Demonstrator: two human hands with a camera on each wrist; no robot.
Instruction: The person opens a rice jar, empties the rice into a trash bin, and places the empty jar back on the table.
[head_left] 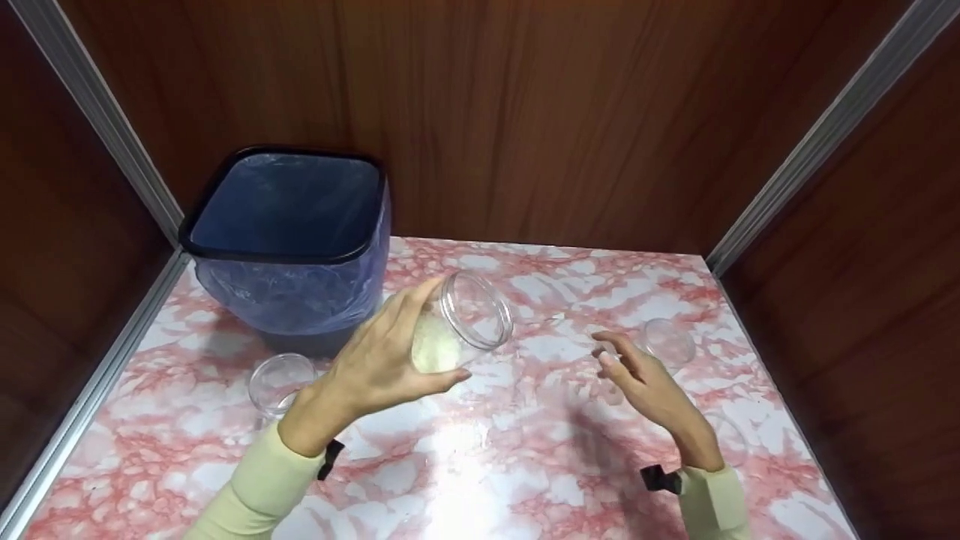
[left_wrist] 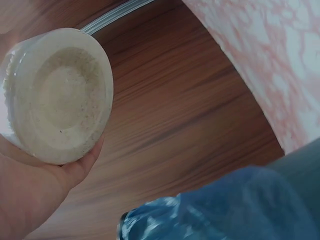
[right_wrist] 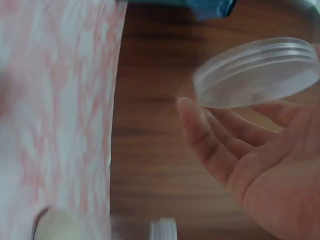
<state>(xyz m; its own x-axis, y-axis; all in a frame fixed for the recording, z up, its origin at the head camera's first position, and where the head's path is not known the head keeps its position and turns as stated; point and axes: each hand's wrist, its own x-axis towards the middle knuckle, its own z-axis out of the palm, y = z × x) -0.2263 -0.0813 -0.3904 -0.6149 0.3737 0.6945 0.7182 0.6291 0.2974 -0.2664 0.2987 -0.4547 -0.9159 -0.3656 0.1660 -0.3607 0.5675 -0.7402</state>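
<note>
Our left hand [head_left: 379, 364] curls round a tilted jar [head_left: 436, 343], partly blocking the lined bin [head_left: 300, 292] and a clear container [head_left: 279, 381]; our half-curled right hand [head_left: 651, 390] holds a lid [right_wrist: 255, 75].

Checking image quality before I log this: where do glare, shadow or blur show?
Head: white glare on the tabletop, soft shadow beside the right hand; left wrist: shiny highlights on the bin liner; right wrist: tabletop marbling smeared, clear lid slightly soft.
</note>
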